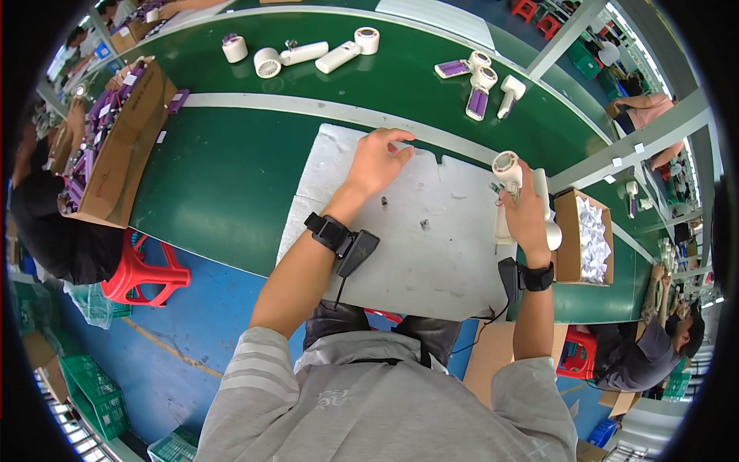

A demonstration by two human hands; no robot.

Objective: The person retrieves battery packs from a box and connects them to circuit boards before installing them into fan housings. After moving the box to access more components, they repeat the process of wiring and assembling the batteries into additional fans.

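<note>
My right hand (526, 215) is closed around a white handheld fan (506, 164) at the right side of the grey mat (454, 269). The fan's round head points away from me, and small loose parts show beside its neck. Another white fan-like piece (552, 234) lies just right of that hand, partly hidden by it. Over the mat's far left part hovers my left hand (377, 163), open, with curved fingers and the thumb apart, holding nothing. Two small dark bits (424, 225) lie on the mat between my hands.
Right of the mat stands a cardboard box (568, 239) of crumpled white pieces. At left, a larger carton (127, 154) holds purple parts. Beyond a pale rail (292, 104), several white fans (339, 55) lie on the green bench. People sit at both sides; a red stool (142, 269) stands left.
</note>
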